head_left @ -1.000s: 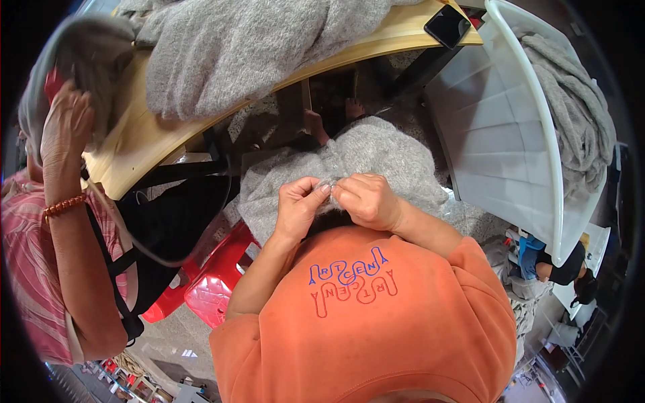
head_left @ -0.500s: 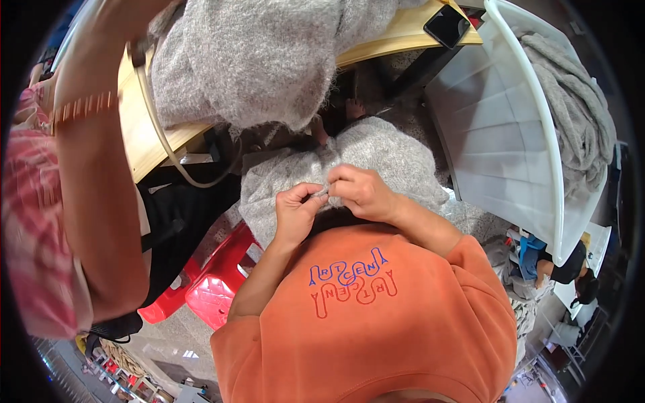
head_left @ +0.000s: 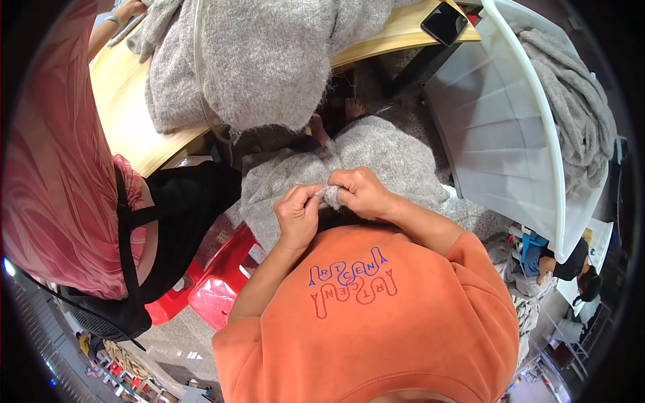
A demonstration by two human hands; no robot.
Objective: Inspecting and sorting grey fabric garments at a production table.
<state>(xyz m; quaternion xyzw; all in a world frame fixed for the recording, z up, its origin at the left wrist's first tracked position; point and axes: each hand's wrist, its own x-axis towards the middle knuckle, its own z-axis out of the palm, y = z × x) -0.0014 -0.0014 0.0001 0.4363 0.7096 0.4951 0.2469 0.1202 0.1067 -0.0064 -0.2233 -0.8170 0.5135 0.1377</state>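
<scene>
A fuzzy grey knitted fabric (head_left: 396,151) lies spread over my lap. My left hand (head_left: 297,209) pinches a small bit of its edge between thumb and fingertips. Close beside it, my right hand (head_left: 361,193) is closed round a bunched fold of the same knit. The two hands nearly meet in front of my orange shirt, and a little of the gathered knit shows between them. Whether either hand also holds a small tool cannot be seen.
A wooden table (head_left: 124,124) ahead bears a heap of grey knit (head_left: 262,60) and a black phone (head_left: 444,24). At the right stands a white bin (head_left: 494,127) with grey knitwear (head_left: 571,101). A person in pink (head_left: 60,168) is close on my left, near a red stool (head_left: 218,289).
The person at left has drawn the arm away from in front of me and now reaches over the table. My hands have shifted slightly, and more bunched knit shows at my right hand.
</scene>
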